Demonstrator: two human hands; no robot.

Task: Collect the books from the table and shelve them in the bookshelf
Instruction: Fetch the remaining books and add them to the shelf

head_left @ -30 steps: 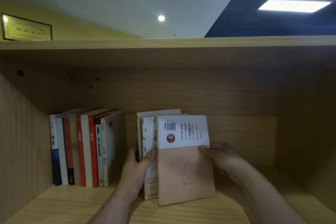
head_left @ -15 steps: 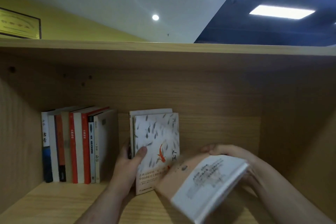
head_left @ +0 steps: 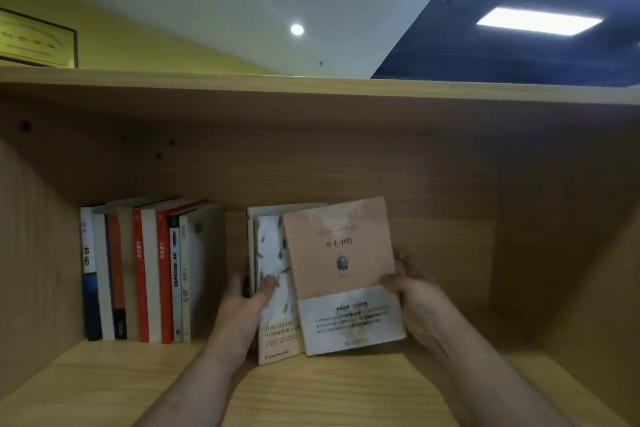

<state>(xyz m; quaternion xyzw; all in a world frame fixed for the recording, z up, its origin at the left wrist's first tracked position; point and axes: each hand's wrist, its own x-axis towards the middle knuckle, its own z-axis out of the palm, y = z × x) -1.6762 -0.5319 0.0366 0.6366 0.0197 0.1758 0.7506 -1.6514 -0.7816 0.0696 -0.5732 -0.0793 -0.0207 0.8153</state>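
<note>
On my feed the pale wooden bookshelf [head_left: 311,388] already has a row of upright books with red and white spines [head_left: 149,270] at the left. The left hand [head_left: 247,305] grips a white paperback with a fish pattern [head_left: 273,253], thumb on the cover, another book behind it. The right hand [head_left: 412,291] holds the edge of a salmon-pink paperback with a white band [head_left: 341,253], standing on the shelf, cover out, touching the fish one. I'd guess nearly done: this bunch needs closing up to the row. Table's out of view, so no idea what's left
</note>
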